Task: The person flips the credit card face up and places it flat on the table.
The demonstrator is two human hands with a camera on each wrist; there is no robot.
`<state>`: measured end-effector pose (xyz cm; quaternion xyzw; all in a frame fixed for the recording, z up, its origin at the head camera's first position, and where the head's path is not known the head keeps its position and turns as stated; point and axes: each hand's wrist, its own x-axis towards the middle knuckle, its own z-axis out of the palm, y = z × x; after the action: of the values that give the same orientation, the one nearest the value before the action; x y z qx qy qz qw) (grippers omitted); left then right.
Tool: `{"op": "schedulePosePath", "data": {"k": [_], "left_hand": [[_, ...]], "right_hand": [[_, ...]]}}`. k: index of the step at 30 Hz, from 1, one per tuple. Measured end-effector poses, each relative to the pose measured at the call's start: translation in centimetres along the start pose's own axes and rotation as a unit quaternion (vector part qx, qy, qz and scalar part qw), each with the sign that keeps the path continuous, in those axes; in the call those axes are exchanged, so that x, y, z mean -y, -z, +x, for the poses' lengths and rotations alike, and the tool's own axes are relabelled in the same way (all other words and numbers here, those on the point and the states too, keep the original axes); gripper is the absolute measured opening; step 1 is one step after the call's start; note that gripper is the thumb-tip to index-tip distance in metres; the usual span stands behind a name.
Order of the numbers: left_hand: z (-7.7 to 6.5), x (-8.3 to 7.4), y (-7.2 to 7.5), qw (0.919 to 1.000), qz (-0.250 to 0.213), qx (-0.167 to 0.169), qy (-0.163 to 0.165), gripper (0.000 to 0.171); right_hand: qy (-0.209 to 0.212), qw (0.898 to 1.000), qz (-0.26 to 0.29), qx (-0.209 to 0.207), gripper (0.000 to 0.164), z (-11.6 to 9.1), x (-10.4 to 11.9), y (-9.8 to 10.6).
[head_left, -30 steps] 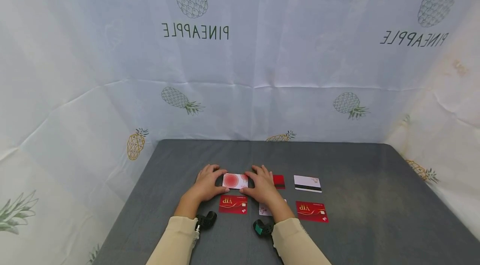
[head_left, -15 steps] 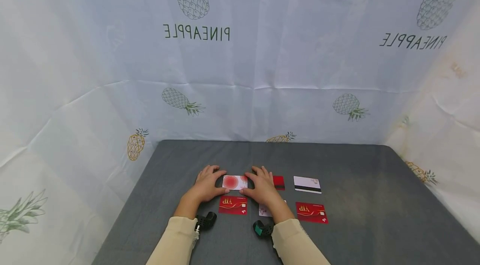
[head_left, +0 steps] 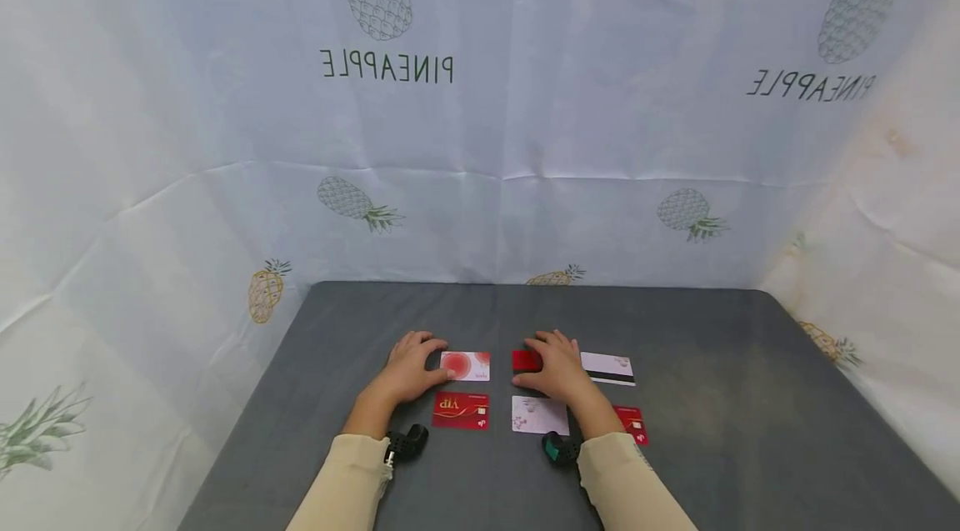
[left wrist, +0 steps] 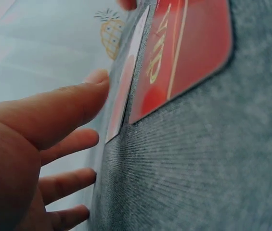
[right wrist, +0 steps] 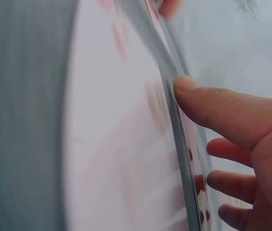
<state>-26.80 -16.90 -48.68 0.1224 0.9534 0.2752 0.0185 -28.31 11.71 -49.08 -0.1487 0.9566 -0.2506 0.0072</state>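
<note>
In the head view, I have the dotted card (head_left: 467, 366) just right of the left hand's (head_left: 408, 368) loose, spread fingers; the red striped card (head_left: 526, 361) sits between the right hand's (head_left: 558, 368) parted thumb and forefinger. I'd call this lining up cards; the next move wants light edge contact. Grey surface (head_left: 720, 398) beneath, pineapple-print cloth (head_left: 487, 114) beyond. Left wrist: fingers wide, VIP card (left wrist: 198, 45) nearside. Right wrist: fingers apart, blurred pale card (right wrist: 116, 120) nearside.

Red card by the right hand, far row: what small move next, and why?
I'd probably bring the left hand across to the uncovered left end of the red card. In the head view, the right hand covers that card's right end, while the left hand sits beside the red-circled white card.
</note>
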Motion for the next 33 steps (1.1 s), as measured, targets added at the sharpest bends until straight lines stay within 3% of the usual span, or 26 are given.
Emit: {"op": "schedulePosePath", "data": {"k": [6,12,18,22,27,33], "left_hand": [[0.0,-0.5,0.1,0.9999,-0.007,-0.006,-0.005,0.053],[0.2,-2.1,-0.3,0.9994,-0.003,0.004,-0.034,0.053],[1.2,-5.1,-1.1,0.9974,-0.007,0.025,-0.066,0.056],[2.1,-6.9,-2.1,0.9956,0.013,0.05,-0.078,0.058],[2.3,-8.5,-3.6,0.994,0.056,0.068,-0.065,0.061],[2.3,-9.3,-4.9,0.994,0.084,0.047,-0.05,0.059]], "right_hand": [[-0.006,1.0,-0.011,0.01,0.072,-0.7,-3.1,2.1],[-0.009,1.0,-0.006,0.028,0.064,-1.2,-4.6,2.9],[-0.014,1.0,0.01,0.025,0.059,-1.1,-4.6,3.3],[-0.019,1.0,0.009,0.018,0.054,-1.1,-4.6,2.9],[-0.021,1.0,0.009,-0.012,0.051,-1.6,-4.0,2.5],[-0.044,0.998,-0.011,-0.04,0.05,-2.1,-3.2,2.5]]}}
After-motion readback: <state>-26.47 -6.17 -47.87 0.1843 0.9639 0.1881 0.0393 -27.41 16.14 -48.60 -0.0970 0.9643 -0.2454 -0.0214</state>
